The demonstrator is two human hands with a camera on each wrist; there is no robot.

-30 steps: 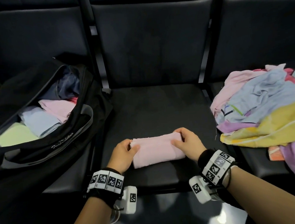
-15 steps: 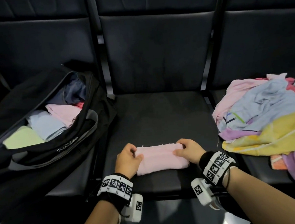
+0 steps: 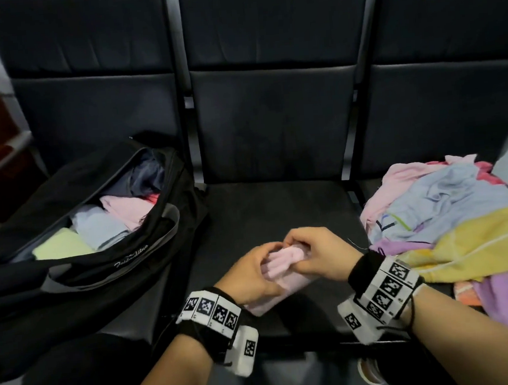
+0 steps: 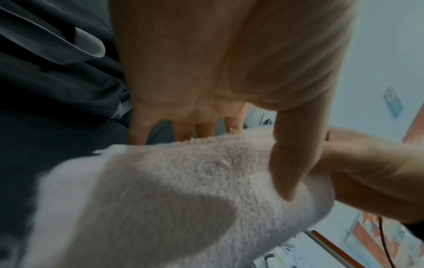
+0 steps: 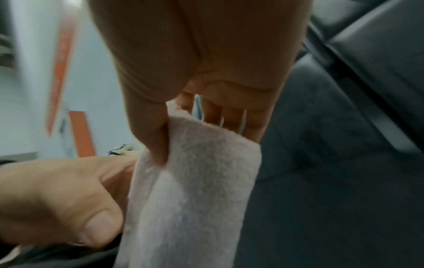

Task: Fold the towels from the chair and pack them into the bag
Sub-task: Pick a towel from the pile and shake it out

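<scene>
Hands (image 3: pixel 254 272) closer together | pink towel (image 3: pixel 279 284) lifted, apparently end-on

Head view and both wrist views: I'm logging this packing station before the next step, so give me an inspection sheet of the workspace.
Surface: dark middle seat, bare around the hands.
Job's things: folded pink towel held over the middle seat; open black bag on the left seat with folded towels inside; unfolded towel pile on the right seat.
Clutter: nothing seen.
Grippers: left hand grips the pink towel; right hand pinches its other end, thumb on top in the right wrist view.
Cables: thin black cord at the right wristband.
Surroundings: three dark seat backs; pale wall at the far left.
</scene>
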